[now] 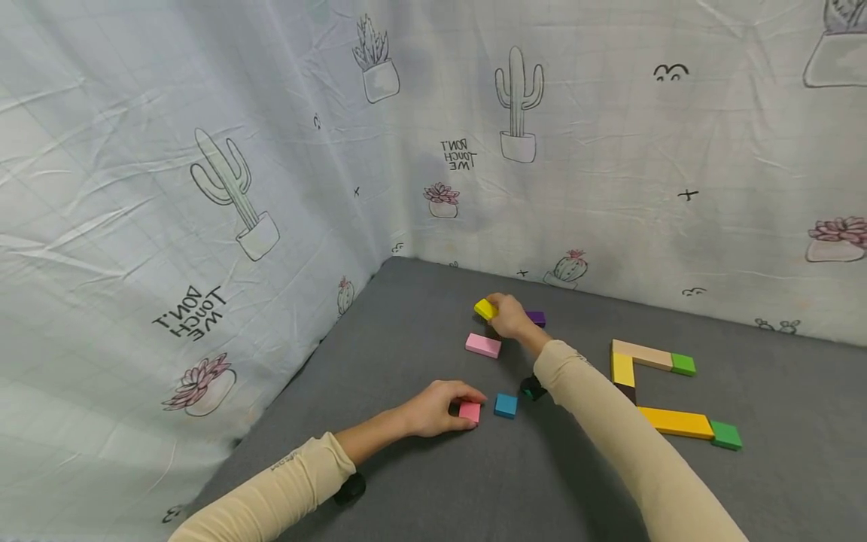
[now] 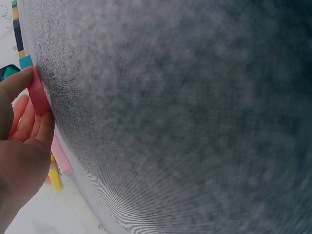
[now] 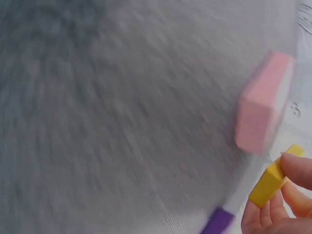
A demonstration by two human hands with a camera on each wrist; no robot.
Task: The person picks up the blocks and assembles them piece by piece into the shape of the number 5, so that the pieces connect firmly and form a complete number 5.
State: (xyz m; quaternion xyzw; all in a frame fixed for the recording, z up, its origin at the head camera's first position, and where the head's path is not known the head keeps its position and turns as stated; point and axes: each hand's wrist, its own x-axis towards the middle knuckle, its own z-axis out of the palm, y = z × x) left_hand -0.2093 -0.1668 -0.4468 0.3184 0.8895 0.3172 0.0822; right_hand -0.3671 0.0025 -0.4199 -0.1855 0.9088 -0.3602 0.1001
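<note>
Within the pinch of left hand, coral block; of right hand, yellow block.

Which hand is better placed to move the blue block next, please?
Probably the left hand: it's nearer the blue block, though gripping the coral block. The right hand, farther off, holds a yellow block.

Near-left block reads coral pink; far-left block, yellow. Counter is dark grey; far cloth, white with cactus print. Sleeves are cream.
</note>
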